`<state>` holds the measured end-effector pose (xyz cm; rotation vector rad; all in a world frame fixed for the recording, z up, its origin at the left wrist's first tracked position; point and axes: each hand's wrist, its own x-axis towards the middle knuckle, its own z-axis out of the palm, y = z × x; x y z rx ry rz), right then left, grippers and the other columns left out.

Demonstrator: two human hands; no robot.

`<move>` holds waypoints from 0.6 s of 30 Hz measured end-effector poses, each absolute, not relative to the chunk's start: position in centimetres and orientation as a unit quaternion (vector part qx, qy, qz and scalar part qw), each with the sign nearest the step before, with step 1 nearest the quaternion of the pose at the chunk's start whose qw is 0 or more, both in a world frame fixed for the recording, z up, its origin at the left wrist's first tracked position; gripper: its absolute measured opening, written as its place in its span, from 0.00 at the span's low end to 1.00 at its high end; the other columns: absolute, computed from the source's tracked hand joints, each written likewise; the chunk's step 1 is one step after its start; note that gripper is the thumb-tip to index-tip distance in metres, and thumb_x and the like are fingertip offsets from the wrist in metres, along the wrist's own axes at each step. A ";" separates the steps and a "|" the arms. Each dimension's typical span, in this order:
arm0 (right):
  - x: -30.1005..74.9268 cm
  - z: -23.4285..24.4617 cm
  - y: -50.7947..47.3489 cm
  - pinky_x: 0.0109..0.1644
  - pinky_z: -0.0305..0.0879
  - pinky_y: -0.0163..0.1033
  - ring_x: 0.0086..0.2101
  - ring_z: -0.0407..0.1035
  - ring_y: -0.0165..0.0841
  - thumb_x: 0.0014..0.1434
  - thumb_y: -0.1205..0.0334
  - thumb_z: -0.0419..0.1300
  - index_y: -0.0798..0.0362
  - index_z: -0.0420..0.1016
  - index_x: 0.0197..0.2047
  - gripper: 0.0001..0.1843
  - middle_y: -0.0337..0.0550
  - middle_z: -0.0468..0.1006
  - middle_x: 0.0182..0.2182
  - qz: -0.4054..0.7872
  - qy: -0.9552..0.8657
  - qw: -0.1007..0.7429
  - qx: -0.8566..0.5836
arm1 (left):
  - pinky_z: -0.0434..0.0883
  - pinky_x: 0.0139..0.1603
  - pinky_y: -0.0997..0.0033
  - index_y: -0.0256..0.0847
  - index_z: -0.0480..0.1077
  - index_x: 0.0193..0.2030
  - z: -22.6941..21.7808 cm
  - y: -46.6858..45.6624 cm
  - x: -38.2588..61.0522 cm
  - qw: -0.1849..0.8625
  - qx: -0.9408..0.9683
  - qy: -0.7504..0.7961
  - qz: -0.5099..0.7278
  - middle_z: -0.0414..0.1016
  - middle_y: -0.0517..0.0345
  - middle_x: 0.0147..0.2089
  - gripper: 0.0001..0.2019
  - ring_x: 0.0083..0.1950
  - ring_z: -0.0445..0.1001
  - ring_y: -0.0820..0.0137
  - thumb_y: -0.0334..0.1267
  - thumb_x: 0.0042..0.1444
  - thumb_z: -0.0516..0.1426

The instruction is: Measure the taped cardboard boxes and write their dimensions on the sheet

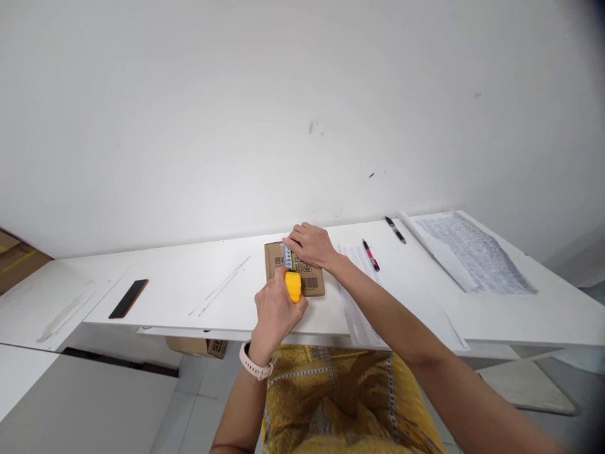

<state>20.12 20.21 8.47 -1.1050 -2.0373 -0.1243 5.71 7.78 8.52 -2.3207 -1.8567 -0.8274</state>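
Note:
A small brown cardboard box with dark print and a barcode lies on the white table. Across its top runs the numbered blade of a yellow tape measure. My left hand, with a pale pink band on the wrist, is closed round the tape measure's case at the box's near side. At the far edge of the box, my right hand has its fingers bent over the end of the blade. Its fingertips partly hide that end, and my left hand covers part of the box's near left corner.
The white table runs along a wall. A dark phone-like slab lies to the left. On the right are a red-and-black pen, a black pen, loose paper sheets and a written sheet. Another carton is below.

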 end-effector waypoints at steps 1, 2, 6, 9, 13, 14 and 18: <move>20.1 8.5 20.2 0.33 0.52 0.40 0.34 0.65 0.34 0.68 0.56 0.51 0.52 0.76 0.29 0.19 0.44 0.77 0.31 -0.028 -0.797 0.406 -0.445 | 0.65 0.30 0.65 0.43 0.66 0.53 8.6 7.8 5.7 0.024 -0.751 -0.601 -0.271 0.78 0.52 0.34 0.23 0.34 0.78 0.54 0.35 0.47 0.61; 20.1 8.4 20.3 0.32 0.53 0.40 0.35 0.66 0.35 0.67 0.56 0.53 0.51 0.76 0.29 0.18 0.43 0.77 0.31 -0.003 -0.789 0.413 -0.455 | 0.66 0.31 0.65 0.43 0.66 0.53 8.6 7.8 5.8 0.019 -0.750 -0.599 -0.279 0.78 0.51 0.35 0.23 0.34 0.78 0.54 0.35 0.48 0.61; 20.2 8.3 21.0 0.35 0.57 0.38 0.37 0.68 0.34 0.65 0.56 0.55 0.49 0.78 0.32 0.14 0.41 0.77 0.33 0.093 -0.760 0.434 -0.475 | 0.70 0.36 0.62 0.45 0.65 0.56 7.7 7.4 6.0 -0.014 -0.736 -0.582 -0.345 0.78 0.50 0.41 0.26 0.39 0.78 0.54 0.32 0.48 0.61; 20.4 8.1 21.9 0.36 0.58 0.39 0.37 0.68 0.35 0.65 0.54 0.55 0.49 0.79 0.32 0.15 0.41 0.75 0.31 0.124 -0.752 0.440 -0.475 | 0.74 0.45 0.58 0.45 0.62 0.60 5.8 6.1 6.8 -0.065 -0.704 -0.562 -0.429 0.77 0.48 0.51 0.29 0.47 0.78 0.56 0.31 0.50 0.60; 20.6 7.8 22.8 0.38 0.58 0.39 0.37 0.68 0.35 0.65 0.54 0.55 0.49 0.81 0.33 0.15 0.41 0.75 0.30 0.152 -0.746 0.448 -0.468 | 0.74 0.53 0.56 0.44 0.61 0.61 2.0 3.5 7.8 -0.114 -0.654 -0.553 -0.504 0.74 0.48 0.56 0.28 0.54 0.76 0.58 0.32 0.52 0.61; 20.6 7.8 22.8 0.38 0.58 0.39 0.37 0.68 0.35 0.64 0.54 0.55 0.49 0.81 0.34 0.15 0.41 0.75 0.30 0.159 -0.744 0.451 -0.467 | 0.75 0.53 0.55 0.44 0.62 0.60 1.0 2.8 7.9 -0.113 -0.650 -0.553 -0.509 0.75 0.47 0.55 0.28 0.54 0.76 0.58 0.32 0.52 0.61; 20.6 7.8 22.4 0.38 0.59 0.39 0.37 0.68 0.35 0.63 0.54 0.56 0.49 0.81 0.32 0.15 0.41 0.75 0.30 0.180 -0.737 0.462 -0.460 | 0.75 0.54 0.53 0.43 0.63 0.60 -1.3 1.0 7.2 -0.100 -0.655 -0.555 -0.503 0.76 0.47 0.54 0.27 0.54 0.77 0.57 0.32 0.52 0.61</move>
